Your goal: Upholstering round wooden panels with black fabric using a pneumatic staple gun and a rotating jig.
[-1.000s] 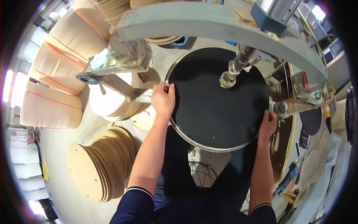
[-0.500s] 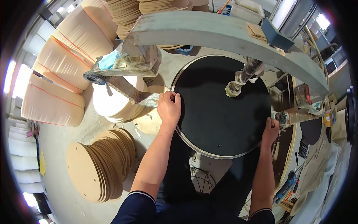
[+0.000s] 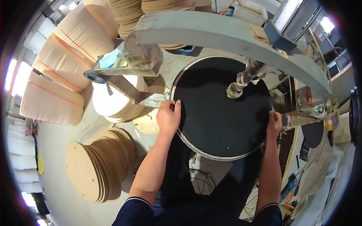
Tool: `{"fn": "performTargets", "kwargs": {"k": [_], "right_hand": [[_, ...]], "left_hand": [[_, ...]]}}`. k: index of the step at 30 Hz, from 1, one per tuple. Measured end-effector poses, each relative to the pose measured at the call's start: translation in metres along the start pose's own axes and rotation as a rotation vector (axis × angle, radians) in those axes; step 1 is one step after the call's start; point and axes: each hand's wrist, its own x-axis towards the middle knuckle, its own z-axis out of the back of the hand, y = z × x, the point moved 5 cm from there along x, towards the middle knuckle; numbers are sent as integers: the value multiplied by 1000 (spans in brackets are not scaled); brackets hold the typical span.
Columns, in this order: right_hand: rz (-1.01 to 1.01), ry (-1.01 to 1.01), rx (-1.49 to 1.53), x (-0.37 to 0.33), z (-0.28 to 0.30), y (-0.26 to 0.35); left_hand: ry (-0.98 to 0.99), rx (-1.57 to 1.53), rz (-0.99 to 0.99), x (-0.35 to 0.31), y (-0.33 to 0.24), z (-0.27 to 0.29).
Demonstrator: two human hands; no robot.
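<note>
A large round black disc [image 3: 211,120] with a silvery metal rim lies in front of me, above my legs. At its left edge my left hand [image 3: 168,118] is closed, fingers curled at the rim and thumb pointing up. My right hand [image 3: 274,124] grips the opposite edge in a pinch; part of its fingers is hidden. A wrapped vertical rod [image 3: 241,84] comes down onto the disc's upper right part. Close to my left hand, a metal bar [image 3: 151,100] reaches the rim. One small spot shows near the disc's lower edge.
A curved grey-green machine arm [image 3: 211,30] spans over the disc. On the left floor lies a row of brown round boards [image 3: 85,173], with white discs [image 3: 113,101] behind and wrapped stacks [image 3: 56,98] farther left. Tools [image 3: 289,184] lie on the right.
The disc has turned slightly counterclockwise, its small spot shifting right along the lower edge. My left hand has moved a little down with the rim, the right one a little up.
</note>
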Motion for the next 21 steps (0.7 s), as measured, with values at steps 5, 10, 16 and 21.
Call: {"fn": "performTargets", "kwargs": {"k": [5,10,16,21], "right_hand": [[29,-27,-55,2,-5,3],[38,-51,-84,-1,-3,19],[-22,-64,-213,-5,-5,9],[3,-58,-223,2,1,1]], "left_hand": [[0,-19,47,3,3,2],[-46,19,-18,5,4,-4],[-26,-18,44,-1,-1,5],[-35,-53,56,-3,-2,1]]}}
